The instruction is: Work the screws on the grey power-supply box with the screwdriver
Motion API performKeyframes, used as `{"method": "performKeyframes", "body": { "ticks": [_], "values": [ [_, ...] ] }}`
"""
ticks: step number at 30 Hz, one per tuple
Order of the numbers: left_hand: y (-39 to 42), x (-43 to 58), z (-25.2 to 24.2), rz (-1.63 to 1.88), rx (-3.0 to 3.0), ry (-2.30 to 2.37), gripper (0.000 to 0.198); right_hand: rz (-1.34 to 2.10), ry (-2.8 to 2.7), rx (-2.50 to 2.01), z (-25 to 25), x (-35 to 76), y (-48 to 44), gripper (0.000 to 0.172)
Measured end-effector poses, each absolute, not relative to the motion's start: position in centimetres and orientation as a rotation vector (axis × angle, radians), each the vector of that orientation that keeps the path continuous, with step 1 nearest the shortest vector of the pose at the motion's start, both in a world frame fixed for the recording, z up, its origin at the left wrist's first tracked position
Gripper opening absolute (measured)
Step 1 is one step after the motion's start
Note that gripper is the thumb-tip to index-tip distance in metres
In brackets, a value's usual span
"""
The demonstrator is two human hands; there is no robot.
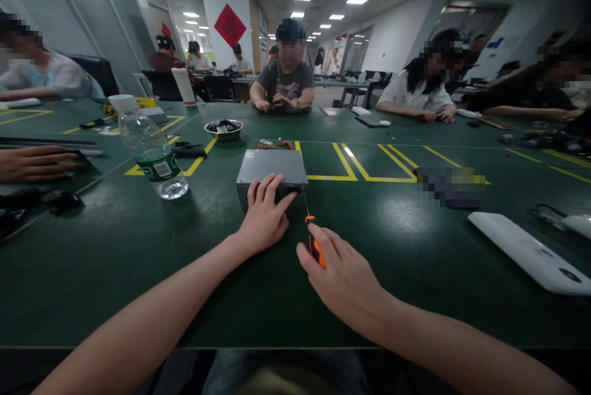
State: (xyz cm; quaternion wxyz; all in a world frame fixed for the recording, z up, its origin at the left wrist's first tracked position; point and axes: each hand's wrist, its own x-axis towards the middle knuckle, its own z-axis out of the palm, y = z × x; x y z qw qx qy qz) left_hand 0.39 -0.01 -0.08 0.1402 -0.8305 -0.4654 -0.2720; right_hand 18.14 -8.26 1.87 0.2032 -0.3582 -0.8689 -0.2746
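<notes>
Currently, a grey metal box (272,165) is sitting at twelve o'clock on the green table (397,247). Our left hand (263,218) is lying spread over its front edge, pressing without wrapping around. Our right hand (344,275) is grasping a screwdriver (315,245), its shaft (306,205) pointing at the box's four-o'clock corner; we aren't making out whether the tip is touching. We are judging a slip likeliest: a slanted shaft could be skidding into our nearby left thumb (290,199), a lopsided push swivelling the box.

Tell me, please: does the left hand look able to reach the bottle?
Probably yes: nothing visible stands between the left hand and the bottle, though the hand, resting on the box, would have to leave it.
</notes>
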Motion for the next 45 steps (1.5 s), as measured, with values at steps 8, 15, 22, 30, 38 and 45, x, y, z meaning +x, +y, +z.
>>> {"method": "performKeyframes", "body": {
  "ticks": [8,15,22,30,38,45],
  "values": [
    [-0.1,0.5,0.0,-0.775,-2.394,-1.347,0.045,-0.866,-2.395,-0.954,1.9,18.2,-8.5,0.028],
    [-0.1,0.5,0.1,-0.754,-2.394,-1.350,0.046,-0.937,-2.286,-1.010,2.3,18.5,-8.3,0.024],
    [0.0,0.4,0.0,-0.804,-2.411,-1.353,0.046,-0.742,-2.367,-1.105,2.0,18.6,-8.3,0.039],
    [-0.1,0.4,0.0,-0.754,-2.391,-1.339,0.045,-0.452,-2.413,-1.235,1.7,18.2,-7.6,0.036],
    [-0.2,0.4,0.1,-0.771,-2.396,-1.340,0.044,0.491,-2.044,-1.350,2.0,18.8,-7.4,0.058],
    [-0.1,0.6,0.0,-0.809,-2.393,-1.350,0.042,1.236,-1.443,-1.151,1.7,18.7,-7.7,0.049]
  ]
}}
